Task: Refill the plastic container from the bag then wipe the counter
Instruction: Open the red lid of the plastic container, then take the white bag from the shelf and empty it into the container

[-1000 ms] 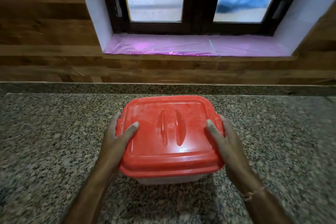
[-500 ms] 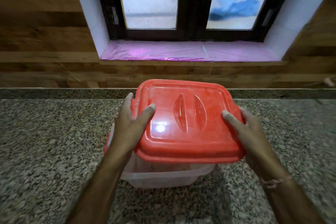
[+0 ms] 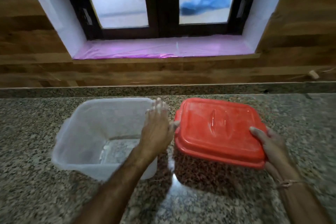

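Note:
A clear plastic container (image 3: 87, 132) stands uncovered on the speckled granite counter (image 3: 36, 196), left of centre, and looks empty. Its red lid (image 3: 220, 131) is held tilted above the counter to the container's right. My right hand (image 3: 271, 147) grips the lid's right edge, thumb on top. My left hand (image 3: 156, 129) is between container and lid, fingers stretched flat, thumb touching the lid's left edge. No bag or cloth is in sight.
A raised granite ledge (image 3: 181, 89) runs along the back of the counter under a wood-panelled wall. Above it is a window with a pink-lined sill (image 3: 163, 49). A light glare lies on the counter (image 3: 176, 187) near the front.
The red lid came off the container and moved right, past the container's side. My left hand loosened from a grip on the lid to flat fingers at its left edge.

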`<action>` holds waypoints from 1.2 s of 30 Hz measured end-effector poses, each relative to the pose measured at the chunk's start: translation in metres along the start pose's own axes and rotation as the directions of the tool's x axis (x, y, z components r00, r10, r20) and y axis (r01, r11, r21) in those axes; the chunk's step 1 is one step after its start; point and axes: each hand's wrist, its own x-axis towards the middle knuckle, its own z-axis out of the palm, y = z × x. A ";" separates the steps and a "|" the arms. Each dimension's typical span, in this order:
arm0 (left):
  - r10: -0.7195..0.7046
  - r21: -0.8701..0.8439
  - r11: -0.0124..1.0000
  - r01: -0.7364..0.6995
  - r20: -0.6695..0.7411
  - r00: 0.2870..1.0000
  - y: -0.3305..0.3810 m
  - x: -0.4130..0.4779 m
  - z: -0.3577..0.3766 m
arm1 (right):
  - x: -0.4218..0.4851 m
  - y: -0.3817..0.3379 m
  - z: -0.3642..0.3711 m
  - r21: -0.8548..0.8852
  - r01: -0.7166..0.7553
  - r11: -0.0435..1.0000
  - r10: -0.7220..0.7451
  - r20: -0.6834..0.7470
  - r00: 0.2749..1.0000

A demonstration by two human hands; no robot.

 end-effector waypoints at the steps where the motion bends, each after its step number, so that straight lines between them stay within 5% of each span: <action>1: -0.010 0.032 0.999 0.010 -0.005 1.000 0.001 0.000 0.002 | 0.008 0.013 -0.001 0.010 -0.022 1.000 0.021 0.020 1.000; 12: -0.030 0.166 0.986 0.030 -0.004 1.000 0.016 -0.003 0.009 | 0.030 0.098 0.022 -0.418 0.014 0.908 -0.011 0.009 1.000; 16: -0.027 0.176 0.984 0.031 -0.021 0.999 0.016 -0.002 0.011 | 0.029 0.115 0.027 -0.695 0.082 0.714 -0.108 0.006 0.994; 23: -0.021 0.193 0.981 0.027 -0.032 0.999 0.015 -0.003 0.014 | 0.016 0.119 0.032 -0.893 0.154 0.424 -0.189 0.079 0.979; 29: -0.051 0.150 0.987 0.056 -0.041 0.998 0.017 -0.003 0.009 | 0.012 0.103 0.038 -0.871 0.193 0.451 -0.213 0.105 0.971; 36: -0.077 -0.026 0.997 0.074 -0.115 0.990 -0.007 -0.026 -0.030 | -0.022 0.027 0.103 -0.650 0.486 0.584 -0.421 0.270 0.866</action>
